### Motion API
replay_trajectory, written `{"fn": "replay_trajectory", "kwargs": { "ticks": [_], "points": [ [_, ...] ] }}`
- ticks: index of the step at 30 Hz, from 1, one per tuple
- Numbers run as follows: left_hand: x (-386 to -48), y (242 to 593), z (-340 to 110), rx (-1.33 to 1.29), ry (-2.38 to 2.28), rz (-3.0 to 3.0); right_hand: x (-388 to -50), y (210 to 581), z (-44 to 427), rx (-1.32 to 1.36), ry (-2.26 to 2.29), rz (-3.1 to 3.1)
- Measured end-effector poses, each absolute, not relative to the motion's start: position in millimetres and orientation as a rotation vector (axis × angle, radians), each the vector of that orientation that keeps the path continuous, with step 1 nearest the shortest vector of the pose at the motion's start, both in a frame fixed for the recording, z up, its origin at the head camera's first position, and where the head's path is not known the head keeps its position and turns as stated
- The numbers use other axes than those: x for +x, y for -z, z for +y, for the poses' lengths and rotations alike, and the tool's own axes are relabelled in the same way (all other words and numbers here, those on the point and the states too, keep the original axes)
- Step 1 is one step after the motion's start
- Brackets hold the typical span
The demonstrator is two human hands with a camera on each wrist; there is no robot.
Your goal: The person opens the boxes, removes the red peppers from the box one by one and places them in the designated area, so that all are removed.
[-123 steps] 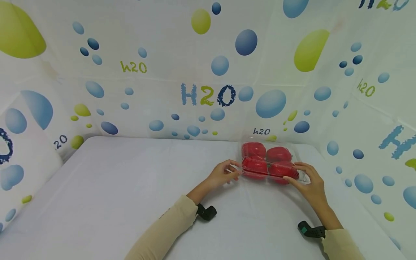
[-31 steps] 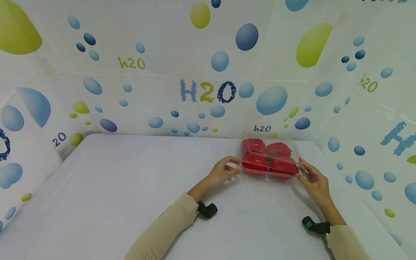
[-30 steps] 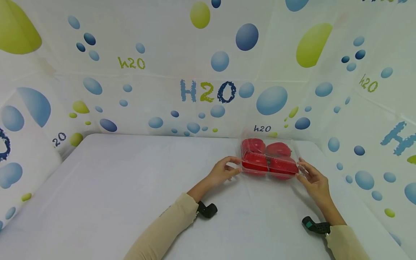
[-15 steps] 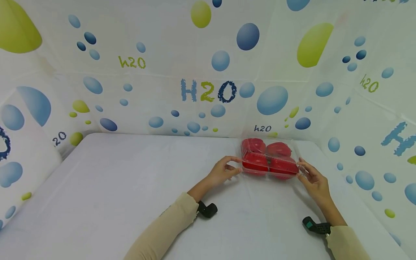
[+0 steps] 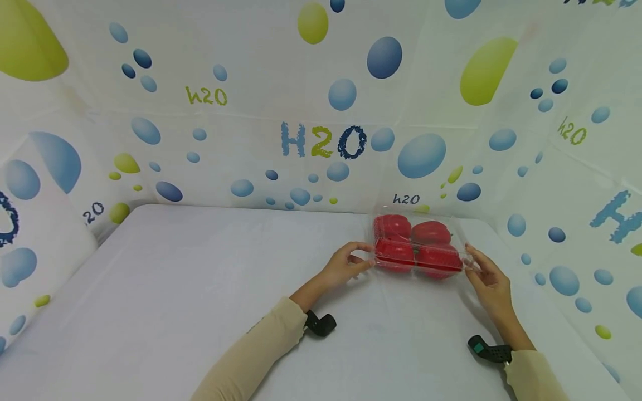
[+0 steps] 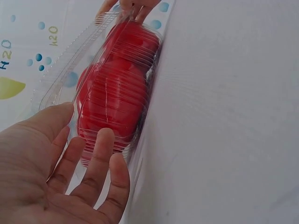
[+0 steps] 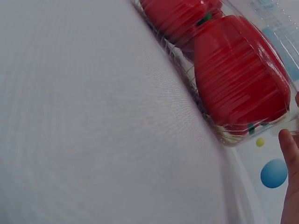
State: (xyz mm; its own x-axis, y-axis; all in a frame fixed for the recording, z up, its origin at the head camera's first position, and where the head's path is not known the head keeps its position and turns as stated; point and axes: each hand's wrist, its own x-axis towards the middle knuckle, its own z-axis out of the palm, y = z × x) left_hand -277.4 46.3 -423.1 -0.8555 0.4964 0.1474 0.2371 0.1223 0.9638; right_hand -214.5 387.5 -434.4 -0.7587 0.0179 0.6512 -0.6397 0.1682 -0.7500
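Note:
A clear plastic clamshell container (image 5: 418, 274) stands at the back right of the table in the head view. Red glossy peppers (image 5: 393, 253) fill it, and green stem bits show in the right wrist view. At the container's left end, my left hand (image 5: 341, 265) holds the edge between thumb and fingers. In the left wrist view its thumb (image 6: 58, 116) meets the lid rim, with the other fingers loosely bent by the side wall. My right hand (image 5: 491, 284) pinches the right end of the rim between thumb and forefinger. Only part of that hand shows in the right wrist view.
White cloth covers the table (image 5: 200, 289). Right behind the container rises a backdrop (image 5: 251, 72) printed with blue and green drops, which also runs along both sides. Each wrist wears a black camera mount (image 5: 321, 324).
Since the oldest frame, my right hand has shifted from the container's front right corner to its right end. My left hand and the container have hardly moved.

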Motion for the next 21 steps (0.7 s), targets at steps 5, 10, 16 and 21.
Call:
{"fn": "replay_trajectory", "kwargs": {
  "ticks": [5, 10, 16, 21],
  "points": [
    [-277.2, 423.7, 45.9, 0.736, -1.811, 2.178, -213.5, 434.5, 389.1, 0.518, -1.625, -1.977],
    [-277.8, 424.0, 45.8, 0.730, -1.801, 2.157, -212.2, 434.9, 387.8, 0.436, -1.653, -1.988],
    [-278.5, 425.2, 45.8, 0.751, -1.809, 2.139, -210.4, 435.9, 387.5, 0.421, -1.766, -1.938],
    [-277.0, 423.2, 44.9, 0.769, -1.823, 2.116, -210.8, 435.9, 388.4, 0.375, -1.801, -1.954]
  ]
}}
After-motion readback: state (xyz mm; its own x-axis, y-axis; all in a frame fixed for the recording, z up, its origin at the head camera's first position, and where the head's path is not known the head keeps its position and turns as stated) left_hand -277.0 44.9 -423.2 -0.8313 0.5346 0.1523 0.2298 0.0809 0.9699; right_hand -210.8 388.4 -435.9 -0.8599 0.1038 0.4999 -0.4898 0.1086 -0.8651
